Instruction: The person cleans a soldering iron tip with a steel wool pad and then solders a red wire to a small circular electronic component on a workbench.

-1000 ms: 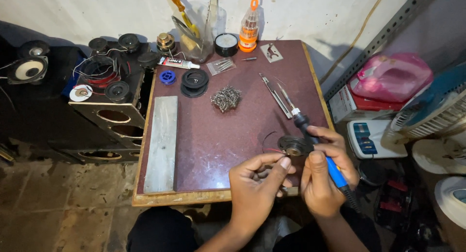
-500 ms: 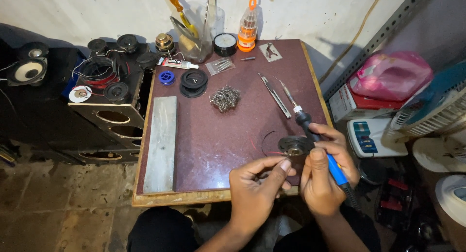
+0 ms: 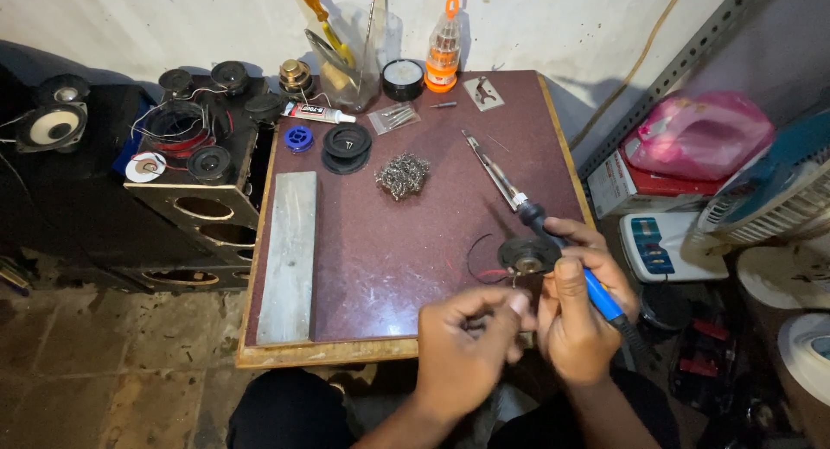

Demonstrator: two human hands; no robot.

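Observation:
My right hand (image 3: 577,319) grips a soldering iron (image 3: 599,292) by its blue handle. The iron's black collar and metal tip point up and left over the dark red table top (image 3: 406,242). A small round black speaker (image 3: 529,254) lies on the table just left of that hand, with thin red and black wires curling from it. My left hand (image 3: 467,350) hovers at the table's front edge below the speaker, fingertips pinched together next to my right thumb. I cannot make out anything between them.
A wad of steel wool (image 3: 403,174), a long metal tool (image 3: 484,159) and a grey metal bar (image 3: 290,254) lie on the table. Spools (image 3: 347,145), a glue tube (image 3: 316,114), a tool jar (image 3: 350,69) and an orange bit set (image 3: 444,47) line the back. A speaker cabinet (image 3: 203,209) stands left; a pink bag (image 3: 696,138) and fan (image 3: 769,198) right.
My left hand has drawn back a little toward me and its fingers have closed tighter. The right hand and the soldering iron have hardly moved.

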